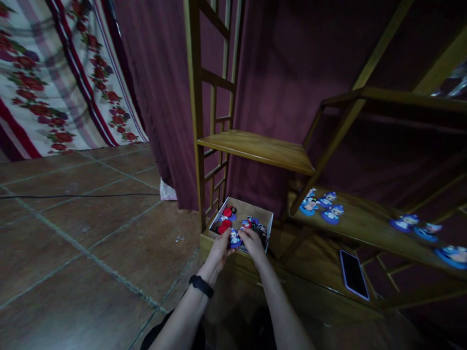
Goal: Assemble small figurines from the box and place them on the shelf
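A small white and purple-blue figurine [234, 238] on a round base is held at the front of an open cardboard box [269, 224]. My left hand [220, 249] is closed around its left side, with a black band on the wrist. From the other side, my right hand [252, 242] has its bent fingertips against the figurine's right edge. Behind the hands, the box holds red pieces [224, 225] and several dark ones [260, 228]; the hands hide part of its contents.
Several similar figurines [332, 214] stand on a wooden shelf [368, 228] to the right. Below them lies a phone [353, 274]. A higher shelf board [255, 148] juts out above the box. A black cable [91, 196] crosses the tiled floor at left.
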Demonstrator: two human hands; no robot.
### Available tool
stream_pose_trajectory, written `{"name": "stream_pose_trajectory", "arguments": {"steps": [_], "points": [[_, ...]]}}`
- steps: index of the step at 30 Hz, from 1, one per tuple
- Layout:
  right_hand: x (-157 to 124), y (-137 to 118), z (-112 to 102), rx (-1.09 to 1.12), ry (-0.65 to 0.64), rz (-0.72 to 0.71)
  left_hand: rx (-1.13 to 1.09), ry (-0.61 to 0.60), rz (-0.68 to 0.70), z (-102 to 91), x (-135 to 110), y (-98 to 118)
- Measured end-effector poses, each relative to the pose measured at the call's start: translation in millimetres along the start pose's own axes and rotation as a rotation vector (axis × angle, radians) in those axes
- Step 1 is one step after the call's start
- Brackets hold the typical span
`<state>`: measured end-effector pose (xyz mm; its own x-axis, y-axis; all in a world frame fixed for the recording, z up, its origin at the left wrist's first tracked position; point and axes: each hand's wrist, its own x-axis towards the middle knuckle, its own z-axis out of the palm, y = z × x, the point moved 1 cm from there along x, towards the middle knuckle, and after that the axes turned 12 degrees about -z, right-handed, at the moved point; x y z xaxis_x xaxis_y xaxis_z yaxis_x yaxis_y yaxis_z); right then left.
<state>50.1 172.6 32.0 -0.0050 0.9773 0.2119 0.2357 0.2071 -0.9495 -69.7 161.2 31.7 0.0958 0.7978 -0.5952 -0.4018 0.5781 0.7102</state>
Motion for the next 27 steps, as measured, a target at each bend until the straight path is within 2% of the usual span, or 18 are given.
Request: {"name": "stream_pose_trajectory", "arguments": {"steps": [2, 5, 10, 15, 21, 27], "points": [[-16, -4, 2, 0.053, 0.015, -0.003, -0.022, -0.020, 0.020, -6.3, -14, -5], [-49, -8, 8, 0.256, 0.044, 0.061, -0.027, -0.085, 0.032, -19.0, -40, -15], [-108, -19, 13, 0.542, 0.001, 0.222, -0.115, -0.187, -0.077, -41.6, -80, -44], [-150, -37, 7, 0.670, -0.073, 0.239, -0.186, -0.218, -0.064, -44.2, -100, -70], [-170, -40, 2, 0.816, 0.034, 0.237, -0.156, -0.243, 0.051, -34.2, -114, -81], [-175, -39, 1, 0.911, 0.120, 0.280, -0.149, -0.216, 0.067, -26.1, -128, -87]]}}
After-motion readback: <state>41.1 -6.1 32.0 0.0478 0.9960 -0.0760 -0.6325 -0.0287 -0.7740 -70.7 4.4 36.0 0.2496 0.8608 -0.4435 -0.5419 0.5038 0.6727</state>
